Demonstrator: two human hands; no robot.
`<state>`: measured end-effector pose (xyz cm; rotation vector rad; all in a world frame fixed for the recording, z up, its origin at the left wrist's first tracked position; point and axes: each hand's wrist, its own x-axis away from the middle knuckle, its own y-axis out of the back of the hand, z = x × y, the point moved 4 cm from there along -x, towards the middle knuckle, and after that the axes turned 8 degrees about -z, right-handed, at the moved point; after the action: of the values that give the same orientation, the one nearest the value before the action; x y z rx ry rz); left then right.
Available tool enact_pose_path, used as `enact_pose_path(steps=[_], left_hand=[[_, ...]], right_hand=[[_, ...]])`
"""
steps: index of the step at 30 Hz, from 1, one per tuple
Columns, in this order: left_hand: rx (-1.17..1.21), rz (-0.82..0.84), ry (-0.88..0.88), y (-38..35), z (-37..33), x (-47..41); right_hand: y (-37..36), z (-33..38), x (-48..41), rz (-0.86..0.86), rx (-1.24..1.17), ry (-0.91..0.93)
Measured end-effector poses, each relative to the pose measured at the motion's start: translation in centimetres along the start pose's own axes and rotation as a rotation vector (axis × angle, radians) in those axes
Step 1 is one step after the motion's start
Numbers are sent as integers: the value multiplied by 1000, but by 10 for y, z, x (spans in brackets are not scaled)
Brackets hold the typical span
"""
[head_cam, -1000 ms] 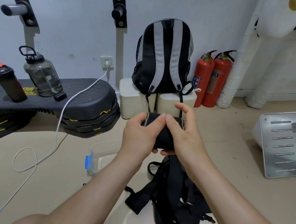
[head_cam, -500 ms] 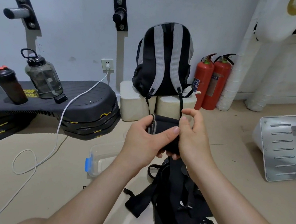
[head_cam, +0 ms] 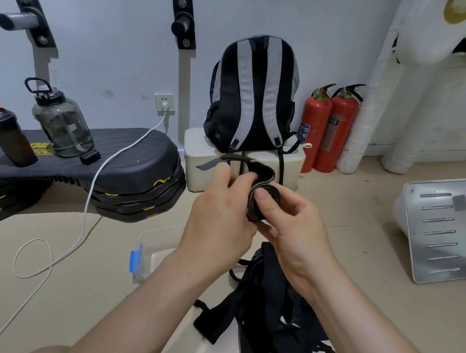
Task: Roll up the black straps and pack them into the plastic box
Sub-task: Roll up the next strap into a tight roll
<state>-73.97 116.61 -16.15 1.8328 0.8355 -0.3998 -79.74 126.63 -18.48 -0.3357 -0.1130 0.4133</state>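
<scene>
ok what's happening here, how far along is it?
A person holds a partly rolled black strap in both hands above the floor. The right hand pinches the coil, thumb pressed on its centre; the left hand grips the loose tail. A heap of black straps lies unrolled on the floor below. The plastic box stands beside it, partly hidden by the left forearm; no roll shows in it.

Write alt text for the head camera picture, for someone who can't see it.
Two bare hands hold a half-rolled black strap: the right hand grips the coil, and the left hand pinches the loose end. On the floor below lie a pile of black straps and a clear plastic box. A backpack stands by the wall.
</scene>
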Motion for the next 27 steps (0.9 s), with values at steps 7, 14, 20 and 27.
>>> enact_pose_path(steps=[7, 14, 20, 27], left_hand=[[99, -128, -70, 12, 3, -4], [173, -100, 7, 7, 2, -3], [649, -31, 456, 12, 15, -3], [1214, 321, 981, -11, 4, 14]], right_hand=[[-3, 6, -1, 58, -131, -20], [-1, -4, -6, -47, -28, 27], [15, 13, -20, -120, 162, 119], [16, 23, -20, 89, 95, 79]])
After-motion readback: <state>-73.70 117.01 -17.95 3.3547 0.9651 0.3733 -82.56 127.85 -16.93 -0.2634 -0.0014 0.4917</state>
